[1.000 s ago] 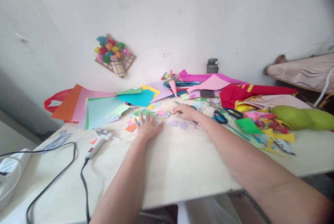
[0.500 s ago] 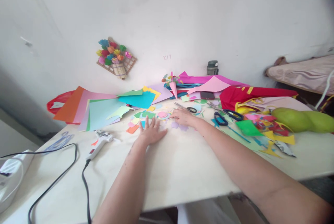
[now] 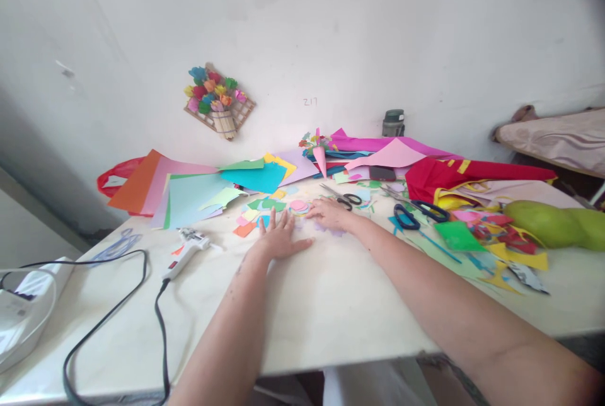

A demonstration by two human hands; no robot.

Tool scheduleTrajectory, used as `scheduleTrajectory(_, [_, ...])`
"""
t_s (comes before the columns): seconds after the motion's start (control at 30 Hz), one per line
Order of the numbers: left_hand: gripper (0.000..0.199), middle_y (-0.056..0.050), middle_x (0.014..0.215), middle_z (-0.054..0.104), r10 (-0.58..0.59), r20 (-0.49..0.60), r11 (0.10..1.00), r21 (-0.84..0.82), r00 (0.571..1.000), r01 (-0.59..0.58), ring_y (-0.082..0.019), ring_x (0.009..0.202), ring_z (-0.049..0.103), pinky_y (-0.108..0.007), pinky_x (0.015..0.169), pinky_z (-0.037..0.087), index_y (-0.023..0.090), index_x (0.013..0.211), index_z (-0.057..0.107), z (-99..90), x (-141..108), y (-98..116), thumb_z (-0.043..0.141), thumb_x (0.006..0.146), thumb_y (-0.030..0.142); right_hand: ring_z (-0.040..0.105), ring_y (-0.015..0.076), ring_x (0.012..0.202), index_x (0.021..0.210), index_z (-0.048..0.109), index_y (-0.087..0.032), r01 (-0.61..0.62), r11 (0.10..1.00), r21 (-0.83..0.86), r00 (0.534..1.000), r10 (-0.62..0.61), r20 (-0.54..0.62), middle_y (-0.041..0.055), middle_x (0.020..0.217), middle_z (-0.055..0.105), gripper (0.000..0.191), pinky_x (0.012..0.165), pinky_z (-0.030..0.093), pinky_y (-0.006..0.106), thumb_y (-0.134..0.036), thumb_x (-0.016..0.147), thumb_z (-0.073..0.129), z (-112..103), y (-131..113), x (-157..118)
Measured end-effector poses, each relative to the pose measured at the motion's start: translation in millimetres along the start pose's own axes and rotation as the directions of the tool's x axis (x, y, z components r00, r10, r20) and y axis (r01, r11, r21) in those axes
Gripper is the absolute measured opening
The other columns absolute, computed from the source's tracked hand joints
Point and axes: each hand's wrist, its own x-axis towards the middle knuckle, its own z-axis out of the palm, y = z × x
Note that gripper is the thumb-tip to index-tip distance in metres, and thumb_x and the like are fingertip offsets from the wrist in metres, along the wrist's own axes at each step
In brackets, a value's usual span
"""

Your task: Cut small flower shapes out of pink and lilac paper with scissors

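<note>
My left hand [image 3: 281, 239] lies palm down on the table, fingers spread, with nothing in it. Its fingertips are beside orange paper pieces [image 3: 244, 229] and a small blue paper piece [image 3: 263, 222]. My right hand [image 3: 328, 214] reaches in from the right, palm down, with loosely bent fingers over the paper cutouts; no held thing shows. Pink paper circles [image 3: 298, 205] lie just left of its fingertips, and lavender paper cutouts [image 3: 336, 231] are partly hidden beneath it. Green paper leaves [image 3: 273, 205] sit beyond my left hand. Black-handled scissors [image 3: 350, 199] lie right behind my right hand.
A white glue gun [image 3: 189, 253] with a black cord lies at left, near a power strip [image 3: 35, 305]. Coloured sheets [image 3: 193, 195] line the back. Blue-handled scissors [image 3: 406, 217], paper scraps [image 3: 458, 236] and a green object [image 3: 539, 220] are at right.
The view has shifted slightly, so things on the table appear a little further right. My left thumb points outward a little more; both hands stay over nearly the same spots.
</note>
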Motion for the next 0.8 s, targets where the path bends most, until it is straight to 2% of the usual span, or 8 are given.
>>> scheduleTrajectory(0.13, [0.123, -0.01, 0.162, -0.01, -0.017, 0.031, 1.0, 0.023, 0.999, 0.016, -0.04, 0.145, -0.023, -0.07, 0.111, -0.007, 0.018, 0.158, 0.008, -4.4, -0.9, -5.7, 0.055, 0.063, 0.081, 0.052, 0.0255, 0.128, 0.114, 0.074, -0.024, 0.047, 0.998, 0.044, 0.999, -0.046, -0.018, 0.0064, 0.133, 0.064, 0.036, 0.108, 0.036, 0.042, -0.014, 0.089, 0.05, -2.3, -3.6, -0.6])
scheduleTrajectory(0.23, [0.122, -0.011, 0.163, -0.003, -0.033, 0.033, 0.999, -0.001, 0.999, 0.033, -0.04, 0.145, -0.02, -0.069, 0.112, -0.004, 0.021, 0.158, 0.012, -10.3, -3.5, -11.7, 0.062, 0.062, 0.076, 0.046, 0.0234, 0.136, 0.127, 0.067, -0.025, 0.154, 0.985, 0.081, 0.987, -0.156, 0.023, 0.0043, 0.142, 0.057, 0.039, 0.115, 0.028, 0.041, -0.021, 0.091, 0.053, -2.2, -11.5, -3.5])
scheduleTrajectory(0.3, [0.115, -0.011, 0.164, 0.001, -0.05, 0.007, 0.999, -0.015, 0.999, 0.05, -0.039, 0.146, -0.019, -0.07, 0.112, -0.003, 0.022, 0.158, 0.015, -13.2, -4.9, -16.3, 0.059, 0.065, 0.076, 0.039, 0.0216, 0.142, 0.135, 0.061, -0.023, 0.237, 0.964, 0.12, 0.963, -0.25, 0.105, 0.0046, 0.148, 0.05, 0.043, 0.118, 0.024, 0.039, -0.026, 0.093, 0.053, -0.5, -19.4, -5.1])
scheduleTrajectory(0.4, [0.108, -0.009, 0.164, 0.007, 0.004, -0.041, 1.0, -0.025, 0.999, -0.005, -0.036, 0.147, -0.017, -0.068, 0.113, -0.002, 0.023, 0.158, 0.014, -13.3, -4.3, -21.2, 0.055, 0.071, 0.074, 0.035, 0.0247, 0.145, 0.142, 0.054, -0.016, 0.274, 0.948, 0.163, 0.931, -0.303, 0.203, 0.0104, 0.152, 0.043, 0.054, 0.12, 0.023, 0.04, -0.035, 0.092, 0.056, 1.2, -30.1, -6.9])
scheduleTrajectory(0.5, [0.092, -0.004, 0.164, 0.012, 0.085, -0.126, 0.996, -0.027, 0.988, -0.089, -0.033, 0.148, -0.015, -0.061, 0.116, -0.004, 0.027, 0.157, 0.017, -7.9, 1.2, -20.4, 0.049, 0.082, 0.069, 0.038, 0.0238, 0.143, 0.142, 0.053, -0.016, 0.268, 0.944, 0.193, 0.931, -0.305, 0.202, 0.0109, 0.151, 0.044, 0.053, 0.119, 0.025, 0.037, -0.031, 0.091, 0.057, -2.6, -33.7, -10.4])
scheduleTrajectory(0.6, [0.076, 0.001, 0.163, 0.017, 0.138, -0.225, 0.987, -0.046, 0.965, -0.152, -0.029, 0.15, -0.011, -0.056, 0.117, -0.011, 0.031, 0.156, 0.021, -0.5, 10.6, -16.3, 0.041, 0.09, 0.062, 0.039, 0.0207, 0.142, 0.135, 0.061, -0.023, 0.287, 0.934, 0.212, 0.924, -0.329, 0.197, 0.0038, 0.152, 0.046, 0.043, 0.117, 0.029, 0.033, -0.025, 0.092, 0.055, -9.8, -31.9, -15.8])
scheduleTrajectory(0.7, [0.068, -0.001, 0.161, 0.025, 0.134, -0.21, 0.985, -0.082, 0.969, -0.155, -0.027, 0.151, -0.007, -0.057, 0.117, -0.011, 0.03, 0.156, 0.022, 4.2, 19.0, -14.4, 0.033, 0.095, 0.058, 0.042, 0.0178, 0.14, 0.132, 0.063, -0.029, 0.282, 0.928, 0.245, 0.923, -0.332, 0.194, -0.0012, 0.149, 0.05, 0.039, 0.116, 0.03, 0.031, -0.025, 0.095, 0.05, -14.2, -28.2, -19.0])
scheduleTrajectory(0.8, [0.059, 0.0, 0.159, 0.03, 0.134, -0.202, 0.985, -0.084, 0.97, -0.153, -0.025, 0.152, 0.0, -0.057, 0.117, -0.01, 0.031, 0.154, 0.029, 5.5, 22.3, -15.1, 0.02, 0.099, 0.05, 0.046, 0.0162, 0.137, 0.135, 0.061, -0.028, 0.223, 0.942, 0.25, 0.943, -0.274, 0.189, 0.0001, 0.145, 0.054, 0.04, 0.116, 0.03, 0.03, -0.026, 0.097, 0.047, -13.6, -20.4, -16.9])
